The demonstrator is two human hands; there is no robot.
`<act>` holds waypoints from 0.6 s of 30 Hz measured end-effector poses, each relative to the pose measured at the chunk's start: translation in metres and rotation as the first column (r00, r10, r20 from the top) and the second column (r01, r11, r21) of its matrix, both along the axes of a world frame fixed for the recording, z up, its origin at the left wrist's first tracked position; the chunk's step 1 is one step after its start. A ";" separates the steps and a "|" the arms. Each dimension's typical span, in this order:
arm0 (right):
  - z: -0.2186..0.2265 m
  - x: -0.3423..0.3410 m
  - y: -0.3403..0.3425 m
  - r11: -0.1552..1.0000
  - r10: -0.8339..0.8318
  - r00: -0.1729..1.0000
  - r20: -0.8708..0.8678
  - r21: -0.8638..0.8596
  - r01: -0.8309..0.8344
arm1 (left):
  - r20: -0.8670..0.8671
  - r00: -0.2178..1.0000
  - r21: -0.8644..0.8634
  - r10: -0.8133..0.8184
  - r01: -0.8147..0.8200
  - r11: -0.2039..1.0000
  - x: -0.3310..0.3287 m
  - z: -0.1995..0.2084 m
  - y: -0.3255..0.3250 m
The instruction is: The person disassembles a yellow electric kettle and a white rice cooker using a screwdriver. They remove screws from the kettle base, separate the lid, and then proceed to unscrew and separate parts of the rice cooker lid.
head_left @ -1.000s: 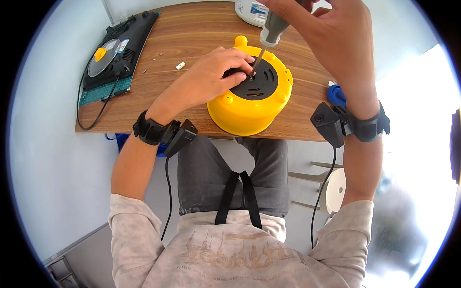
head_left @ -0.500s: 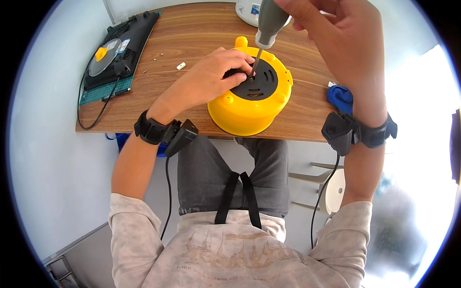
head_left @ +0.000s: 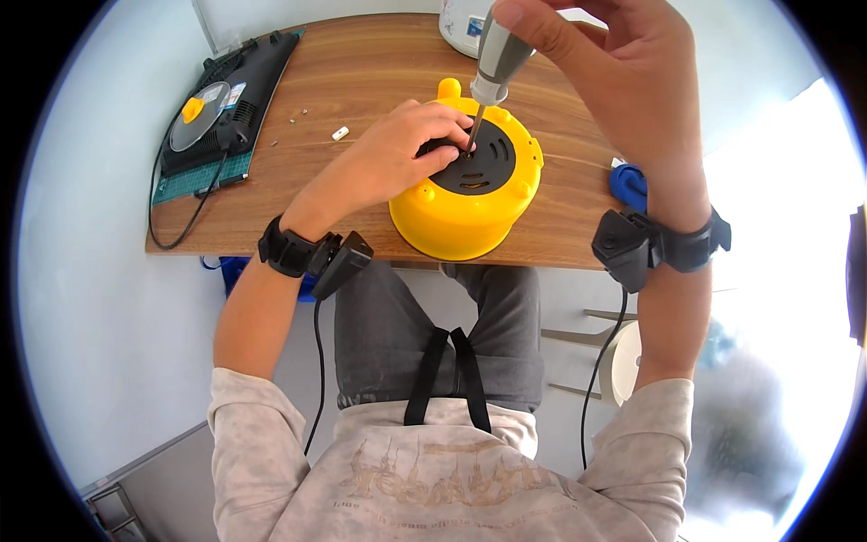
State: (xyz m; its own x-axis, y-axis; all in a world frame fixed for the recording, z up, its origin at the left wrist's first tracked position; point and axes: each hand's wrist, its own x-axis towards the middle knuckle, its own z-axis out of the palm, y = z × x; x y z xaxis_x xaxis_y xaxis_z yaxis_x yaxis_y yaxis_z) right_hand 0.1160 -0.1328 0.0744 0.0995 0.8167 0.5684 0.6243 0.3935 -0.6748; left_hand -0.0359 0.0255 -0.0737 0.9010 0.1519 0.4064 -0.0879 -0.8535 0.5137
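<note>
On the table's near edge stands a round yellow plastic housing (head_left: 456, 226), with nubs around its upward face and a black slotted disc (head_left: 488, 167) in its middle. A grey-and-white screwdriver (head_left: 495, 63) slants down to a recess in that disc. My right hand (head_left: 623, 77) grips the top of its handle with thumb and fingers. Low on the shaft, my left hand (head_left: 397, 149) is curled over the disc, its thumb and fingertips closed about the screwdriver's tip. The screw under the tip is too small to make out.
At the left, a black device (head_left: 212, 113) with a cable lies on a green cutting mat (head_left: 172, 188), a clear disc with a yellow knob (head_left: 191, 110) on top. A small white piece (head_left: 340, 134) and tiny bits lie nearby. A blue object (head_left: 629, 185) sits by my right wrist.
My right hand and the screwdriver handle have shifted slightly left, and the handle has turned, showing its lighter side. My left hand stays at the tip. The whole view has shifted a little.
</note>
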 end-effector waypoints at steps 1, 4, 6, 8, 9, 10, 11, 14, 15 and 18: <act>0.001 -0.005 -0.001 0.999 -0.042 0.999 0.003 0.016 0.042 | -0.002 1.000 -0.009 0.002 -0.002 1.000 -0.001 0.001 -0.001; 0.006 -0.021 0.002 0.982 -0.172 0.981 -0.089 0.058 0.177 | -0.020 1.000 -0.049 -0.009 0.008 0.999 0.001 -0.001 0.001; 0.027 -0.038 0.007 0.966 -0.252 0.895 -0.369 -0.039 0.255 | -0.009 1.000 -0.028 -0.008 0.008 1.000 -0.002 0.000 0.000; -0.025 0.011 0.006 0.974 0.075 0.997 -0.027 0.217 -0.067 | 0.010 1.000 -0.023 -0.022 0.022 0.999 0.001 0.005 -0.003; -0.025 0.014 0.003 0.988 0.082 0.996 -0.016 0.136 -0.079 | 0.010 1.000 -0.038 -0.022 0.022 0.999 0.001 0.004 -0.005; -0.025 0.014 0.004 0.989 0.041 0.997 0.064 0.142 -0.050 | 0.010 1.000 -0.054 -0.022 0.022 0.998 0.001 0.004 -0.005; -0.023 0.013 0.005 0.988 -0.001 0.990 0.144 0.152 -0.021 | -0.001 1.000 -0.067 -0.019 0.019 0.998 0.001 0.004 -0.003; -0.023 0.008 0.009 0.962 -0.080 0.975 0.209 0.273 0.020 | -0.003 1.000 -0.099 -0.018 0.018 0.995 -0.001 0.007 -0.003; -0.023 0.006 0.013 0.944 -0.092 0.975 0.200 0.330 0.021 | 0.034 0.999 -0.092 -0.041 0.044 0.995 0.000 0.004 -0.001; -0.026 -0.004 0.018 0.958 -0.013 1.000 -0.005 0.285 0.014 | 0.086 0.994 -0.101 -0.067 0.076 0.992 0.000 -0.003 -0.001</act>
